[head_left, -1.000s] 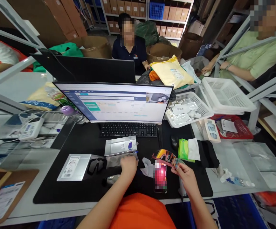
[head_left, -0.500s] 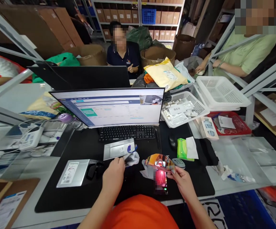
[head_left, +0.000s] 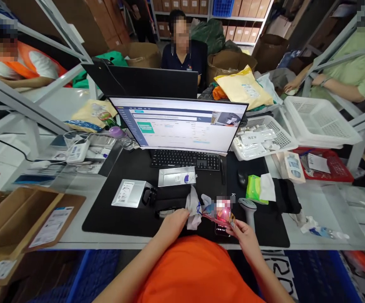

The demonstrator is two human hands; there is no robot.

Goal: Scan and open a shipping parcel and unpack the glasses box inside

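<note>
My left hand (head_left: 173, 222) is closed on a small grey-white cloth (head_left: 193, 205) and holds it up above the black desk mat (head_left: 116, 216). My right hand (head_left: 244, 236) pinches a pair of glasses with a mirrored, multicoloured lens (head_left: 218, 213), held right next to the cloth. A phone (head_left: 222, 229) lies on the mat under the glasses. A silver box (head_left: 128, 193) and a silver tray (head_left: 176, 176) lie on the mat further out, with dark glasses (head_left: 149, 195) beside the box.
A monitor (head_left: 182, 124) and keyboard (head_left: 185, 160) stand behind the mat. A handheld scanner (head_left: 248, 206), a green tissue pack (head_left: 254, 188) and white baskets (head_left: 321, 124) are to the right. A cardboard box (head_left: 15, 219) sits left. Other people sit across and at both sides.
My left hand has lifted the cloth off the mat and brought it to the glasses. My right hand has drawn the glasses nearer. My head has turned left.
</note>
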